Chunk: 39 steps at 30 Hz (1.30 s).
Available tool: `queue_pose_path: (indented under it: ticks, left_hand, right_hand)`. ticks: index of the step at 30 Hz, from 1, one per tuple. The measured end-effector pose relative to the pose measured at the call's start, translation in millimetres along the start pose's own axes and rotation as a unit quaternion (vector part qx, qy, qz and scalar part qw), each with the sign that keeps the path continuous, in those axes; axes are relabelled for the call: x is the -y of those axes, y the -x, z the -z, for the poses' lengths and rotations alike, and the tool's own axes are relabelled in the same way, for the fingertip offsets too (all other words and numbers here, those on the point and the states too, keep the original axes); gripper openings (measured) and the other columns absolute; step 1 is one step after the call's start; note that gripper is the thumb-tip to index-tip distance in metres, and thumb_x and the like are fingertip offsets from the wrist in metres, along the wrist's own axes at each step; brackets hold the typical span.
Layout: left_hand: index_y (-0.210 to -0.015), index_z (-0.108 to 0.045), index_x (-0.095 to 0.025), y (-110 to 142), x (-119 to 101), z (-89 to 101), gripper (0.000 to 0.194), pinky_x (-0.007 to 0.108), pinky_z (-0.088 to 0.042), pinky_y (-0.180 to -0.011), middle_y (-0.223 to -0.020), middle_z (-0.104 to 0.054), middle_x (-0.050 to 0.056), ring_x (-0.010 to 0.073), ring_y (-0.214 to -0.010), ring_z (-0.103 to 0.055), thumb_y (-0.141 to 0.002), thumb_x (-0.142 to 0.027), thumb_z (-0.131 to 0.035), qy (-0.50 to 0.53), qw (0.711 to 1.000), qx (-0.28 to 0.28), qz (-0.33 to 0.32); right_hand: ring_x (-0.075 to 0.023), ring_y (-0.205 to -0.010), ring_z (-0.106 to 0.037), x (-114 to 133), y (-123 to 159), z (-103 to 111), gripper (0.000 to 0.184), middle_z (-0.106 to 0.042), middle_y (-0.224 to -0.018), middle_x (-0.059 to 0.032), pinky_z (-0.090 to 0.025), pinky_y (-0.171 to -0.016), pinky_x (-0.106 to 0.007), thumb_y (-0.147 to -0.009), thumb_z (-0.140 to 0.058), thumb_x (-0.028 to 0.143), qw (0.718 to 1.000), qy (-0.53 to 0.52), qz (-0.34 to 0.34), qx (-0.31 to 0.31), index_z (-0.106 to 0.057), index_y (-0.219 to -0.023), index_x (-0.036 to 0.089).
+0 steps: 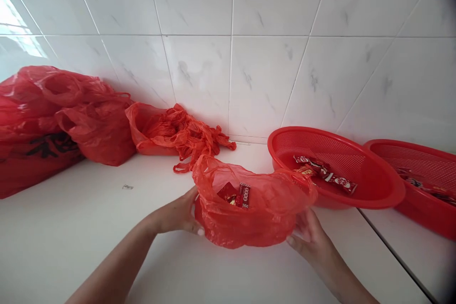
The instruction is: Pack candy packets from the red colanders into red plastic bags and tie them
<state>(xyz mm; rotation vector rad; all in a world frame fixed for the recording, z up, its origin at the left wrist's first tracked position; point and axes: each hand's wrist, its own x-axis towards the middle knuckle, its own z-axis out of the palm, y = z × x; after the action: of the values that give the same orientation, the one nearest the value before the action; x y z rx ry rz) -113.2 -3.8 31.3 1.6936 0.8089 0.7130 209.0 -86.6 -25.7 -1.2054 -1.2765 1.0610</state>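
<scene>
A thin red plastic bag point(245, 228) stands with its mouth wide on the white surface, between my two hands. Inside it lie a few red wrapped candies point(244, 194), one with a checked edge. My left hand point(180, 213) grips the bag's left side, thumb in front and the other fingers partly hidden behind it. On the opposite side, my right hand point(308, 235) holds the bag's right wall, its thumb at the lower corner and some fingers hidden by the plastic.
A red perforated basket point(388, 190) with several wrapped snacks point(342, 183) stands right of the bag. A second red basket point(423, 211) sits farther right. Loose red bags point(178, 130) are heaped by the tiled wall point(199, 71). Filled red bags point(39, 104) stand at the left.
</scene>
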Motion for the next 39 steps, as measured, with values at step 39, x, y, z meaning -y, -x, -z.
queue_pose_path:
  ticks: [39]
  left_hand:
    - [-0.076,-0.058,-0.015,-48,5,-41.8,0.019,0.025,-0.048,-0.054,-0.071,-0.064,0.002,0.0155,-0.061,-0.062,-0.066,-0.024,-0.072,0.391,0.893,-0.223,0.006]
  right_hand:
    - [-0.0263,-0.099,-0.062,61,-62,-16,0.035,-0.067,-0.109,-0.0053,-0.050,-0.083,-0.042,-0.071,-0.068,0.032,0.969,-0.245,-0.016,0.000,-0.063,-0.105,0.026]
